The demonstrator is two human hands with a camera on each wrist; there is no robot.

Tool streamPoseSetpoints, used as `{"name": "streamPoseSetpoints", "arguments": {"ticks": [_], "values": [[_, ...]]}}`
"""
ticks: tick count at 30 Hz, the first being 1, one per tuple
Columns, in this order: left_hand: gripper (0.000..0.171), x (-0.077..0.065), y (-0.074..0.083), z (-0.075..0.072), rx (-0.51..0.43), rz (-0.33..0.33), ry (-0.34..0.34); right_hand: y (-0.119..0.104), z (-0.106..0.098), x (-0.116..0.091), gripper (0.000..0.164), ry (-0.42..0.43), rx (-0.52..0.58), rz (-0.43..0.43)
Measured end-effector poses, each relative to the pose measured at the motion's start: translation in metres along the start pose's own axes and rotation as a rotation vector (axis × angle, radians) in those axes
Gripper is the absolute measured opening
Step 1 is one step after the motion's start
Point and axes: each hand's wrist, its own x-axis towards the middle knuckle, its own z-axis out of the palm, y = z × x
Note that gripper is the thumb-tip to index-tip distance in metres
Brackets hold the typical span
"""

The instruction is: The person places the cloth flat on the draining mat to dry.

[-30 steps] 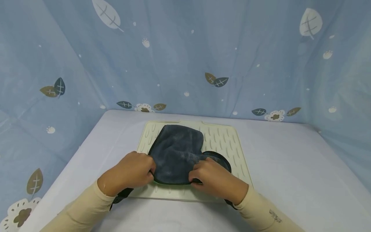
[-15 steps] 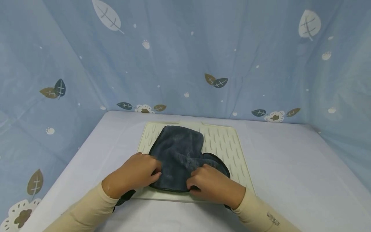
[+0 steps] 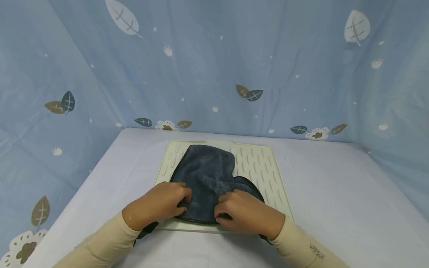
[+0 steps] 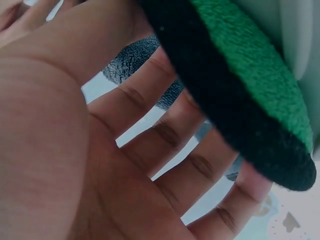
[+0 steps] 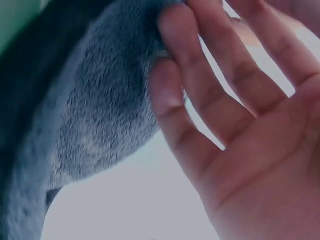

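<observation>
A dark blue-grey plush cloth [image 3: 209,171] with black edging lies partly folded on a cream ridged mat [image 3: 261,160]. Its green underside [image 4: 260,65] shows in the left wrist view. At the cloth's near left edge my left hand [image 3: 161,201] pinches it, the fingers behind the black border. My right hand [image 3: 248,212] grips the near right part with curled fingers. In the right wrist view, fingertips touch the plush cloth [image 5: 100,115]; the thumb is hidden there. A raised fold runs between the hands and the cloth's rounded right flap.
The mat lies on a table [image 3: 328,186] covered in white cloth. A blue curtain [image 3: 201,67] printed with leaves and flowers surrounds the table at the back and sides.
My left hand has moved right and toward me along the cloth. The cloth's near edge has come down closer to me. My right hand has shifted only slightly.
</observation>
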Motion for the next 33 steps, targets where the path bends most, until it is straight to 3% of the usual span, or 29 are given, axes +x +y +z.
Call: {"name": "streamPoseSetpoints", "arguments": {"ticks": [4, 13, 22, 29, 33], "values": [[0.021, 0.001, 0.0, 0.0, -0.002, -0.01, -0.008, 0.007, -0.006, -0.002, 0.007, 0.103, -0.02, 0.05], [0.021, 0.0, 0.0, 0.0, 0.008, 0.007, -0.006, 0.041, -0.014, -0.009, 0.002, 0.251, -0.107, 0.278], [0.021, 0.0, -0.001, 0.002, -0.007, 0.003, -0.014, 0.063, -0.012, -0.014, 0.014, 0.199, -0.075, 0.414], [0.021, -0.001, 0.0, 0.0, -0.01, 0.014, -0.009, 0.069, -0.008, -0.013, 0.025, 0.106, 0.015, 0.389], [0.021, -0.001, 0.0, -0.001, -0.004, 0.016, -0.006, 0.068, -0.008, -0.011, 0.023, 0.099, 0.021, 0.357]]}}
